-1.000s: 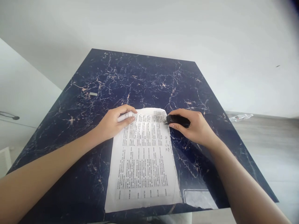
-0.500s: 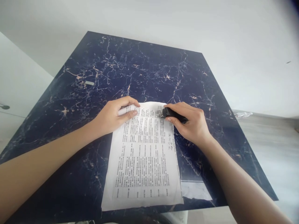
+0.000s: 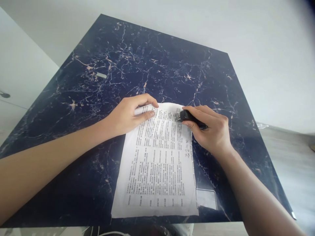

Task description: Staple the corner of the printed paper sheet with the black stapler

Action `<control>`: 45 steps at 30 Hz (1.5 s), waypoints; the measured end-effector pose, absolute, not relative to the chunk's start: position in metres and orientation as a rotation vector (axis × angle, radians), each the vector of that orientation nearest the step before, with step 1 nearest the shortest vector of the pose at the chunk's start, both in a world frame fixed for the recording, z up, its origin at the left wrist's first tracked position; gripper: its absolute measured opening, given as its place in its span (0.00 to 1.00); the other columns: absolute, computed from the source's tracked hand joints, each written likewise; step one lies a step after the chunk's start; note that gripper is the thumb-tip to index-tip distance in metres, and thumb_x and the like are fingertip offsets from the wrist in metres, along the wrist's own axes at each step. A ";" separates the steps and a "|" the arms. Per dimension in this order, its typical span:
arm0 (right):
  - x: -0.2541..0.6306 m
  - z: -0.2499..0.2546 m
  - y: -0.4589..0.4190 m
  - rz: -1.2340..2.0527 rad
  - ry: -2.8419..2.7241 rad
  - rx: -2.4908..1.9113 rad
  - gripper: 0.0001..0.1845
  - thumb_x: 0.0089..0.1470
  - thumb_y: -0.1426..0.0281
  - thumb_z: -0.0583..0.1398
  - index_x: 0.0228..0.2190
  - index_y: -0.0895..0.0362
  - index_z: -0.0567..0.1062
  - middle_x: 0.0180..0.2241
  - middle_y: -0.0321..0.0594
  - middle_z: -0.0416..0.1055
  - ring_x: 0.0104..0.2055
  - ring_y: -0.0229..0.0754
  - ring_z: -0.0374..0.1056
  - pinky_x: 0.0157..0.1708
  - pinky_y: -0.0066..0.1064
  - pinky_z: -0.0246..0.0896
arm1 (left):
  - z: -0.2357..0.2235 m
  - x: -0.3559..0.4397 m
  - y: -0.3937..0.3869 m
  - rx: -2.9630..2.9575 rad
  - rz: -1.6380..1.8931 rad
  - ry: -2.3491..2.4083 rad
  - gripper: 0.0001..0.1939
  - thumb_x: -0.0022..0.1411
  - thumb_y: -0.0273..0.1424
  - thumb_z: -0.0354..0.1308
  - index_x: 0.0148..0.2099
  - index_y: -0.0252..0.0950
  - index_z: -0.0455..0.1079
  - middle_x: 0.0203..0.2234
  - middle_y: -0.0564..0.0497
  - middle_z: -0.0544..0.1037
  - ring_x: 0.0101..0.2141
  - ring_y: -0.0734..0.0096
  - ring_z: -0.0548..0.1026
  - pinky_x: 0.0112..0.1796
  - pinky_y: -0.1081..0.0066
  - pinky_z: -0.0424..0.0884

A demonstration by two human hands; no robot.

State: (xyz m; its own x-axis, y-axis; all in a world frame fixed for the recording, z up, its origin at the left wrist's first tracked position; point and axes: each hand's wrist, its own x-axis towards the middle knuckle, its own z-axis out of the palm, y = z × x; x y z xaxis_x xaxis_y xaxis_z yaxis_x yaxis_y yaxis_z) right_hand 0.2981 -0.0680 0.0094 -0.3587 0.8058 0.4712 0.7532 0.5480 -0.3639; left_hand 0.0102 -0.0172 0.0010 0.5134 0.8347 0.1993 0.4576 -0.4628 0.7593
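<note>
Printed paper sheets (image 3: 157, 157) lie on the dark table, with handwriting down the right side and a ragged right edge. At their upper left edge, my left hand (image 3: 135, 113) grips the paper between thumb and fingers. My right hand (image 3: 211, 126) is closed around a black stapler (image 3: 188, 117). The stapler's front end is over the upper right part of the paper. Whether its jaws are pressed together I cannot tell.
A small grey strip (image 3: 101, 75) lies on the marbled blue table (image 3: 167, 72), toward the far left. Beside the paper's lower right is a pale rectangular patch (image 3: 206, 198), perhaps a reflection. Cables (image 3: 113, 233) show below the near edge.
The view has shifted, so table, paper and hands appear slightly further right. Both hands keep their hold on paper and stapler; the stapler stays at the upper right of the paper.
</note>
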 end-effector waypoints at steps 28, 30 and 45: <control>0.295 0.005 -0.069 0.029 -2.235 -1.324 0.14 0.65 0.67 0.63 0.51 0.50 0.80 0.44 0.43 0.80 0.41 0.50 0.75 0.42 0.44 0.70 | -0.001 0.011 -0.017 2.106 0.772 0.998 0.11 0.71 0.35 0.61 0.53 0.41 0.76 0.51 0.48 0.81 0.52 0.59 0.78 0.57 0.57 0.72; 0.295 0.006 -0.069 0.019 -2.242 -1.325 0.14 0.65 0.67 0.63 0.52 0.50 0.80 0.44 0.42 0.80 0.42 0.50 0.75 0.42 0.44 0.70 | -0.001 0.011 -0.017 2.107 0.773 0.993 0.11 0.71 0.35 0.61 0.53 0.41 0.76 0.51 0.48 0.81 0.52 0.59 0.78 0.57 0.58 0.72; 0.285 0.014 -0.071 -0.080 -2.422 -1.382 0.15 0.67 0.70 0.57 0.52 0.51 0.79 0.41 0.45 0.78 0.45 0.54 0.68 0.43 0.47 0.67 | -0.001 0.012 -0.016 2.114 0.788 1.007 0.11 0.70 0.35 0.61 0.52 0.40 0.76 0.49 0.47 0.81 0.50 0.60 0.78 0.55 0.59 0.72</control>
State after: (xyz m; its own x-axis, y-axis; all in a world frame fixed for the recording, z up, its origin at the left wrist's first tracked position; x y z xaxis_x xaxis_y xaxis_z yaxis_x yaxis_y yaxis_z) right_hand 0.2851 -0.0707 0.0136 -0.4632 0.8238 0.3266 0.8436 0.5229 -0.1223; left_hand 0.0122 -0.0164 -0.0007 0.5224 0.8200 0.2337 0.4234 -0.4874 0.7637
